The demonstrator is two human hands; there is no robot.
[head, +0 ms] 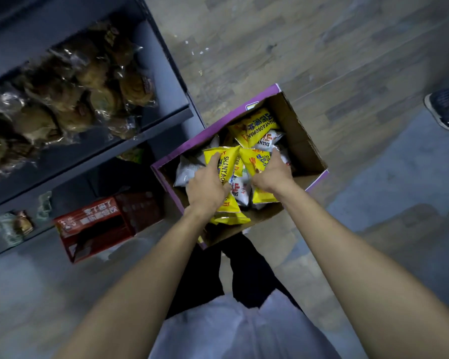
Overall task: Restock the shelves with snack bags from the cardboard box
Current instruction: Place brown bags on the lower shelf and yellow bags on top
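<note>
left hand (205, 187) fingers (213, 161) clamped on yellow "SHANYAO" bag (227, 164), right hand (270, 177) gripping second yellow bag (255, 161), inside cardboard box (305, 149)

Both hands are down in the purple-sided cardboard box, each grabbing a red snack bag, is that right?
Not quite: the bags are yellow, not red. The head view shows the left hand and the right hand both down in the purple-sided cardboard box, each gripping one of the yellow snack bags.
</note>
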